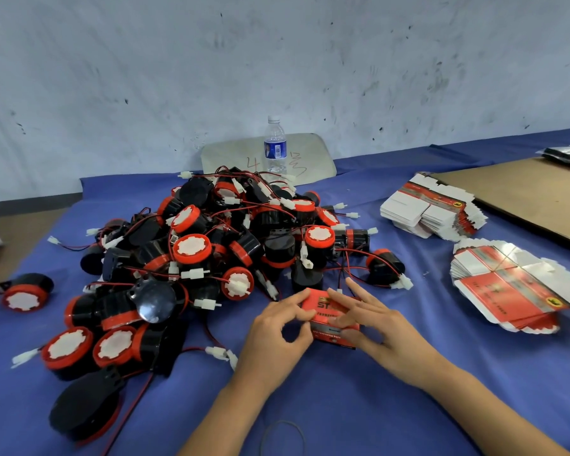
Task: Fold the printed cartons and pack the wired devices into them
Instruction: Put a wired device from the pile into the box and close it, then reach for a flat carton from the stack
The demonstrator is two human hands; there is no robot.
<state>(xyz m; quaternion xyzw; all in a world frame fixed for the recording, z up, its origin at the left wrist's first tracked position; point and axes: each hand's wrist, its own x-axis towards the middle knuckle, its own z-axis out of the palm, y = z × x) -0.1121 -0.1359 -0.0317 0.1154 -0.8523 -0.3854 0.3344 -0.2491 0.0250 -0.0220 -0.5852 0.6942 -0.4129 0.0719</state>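
A small red printed carton (326, 319), folded into a box, rests on the blue cloth in front of me. My left hand (277, 337) pinches its left end between curled fingers and thumb. My right hand (372, 324) lies over its right side, thumb against the front face and fingers stretched past the top. A big pile of black and red wired devices (211, 245) with white connectors fills the middle and left. Two stacks of flat printed cartons lie at the right, one farther back (431, 209) and one nearer (514, 284).
A water bottle (274, 146) stands behind the pile in front of a leaning board (313, 153). A brown cardboard sheet (533, 195) covers the far right of the table. One lone device (25, 292) lies at the left edge. A rubber band (282, 436) sits between my forearms.
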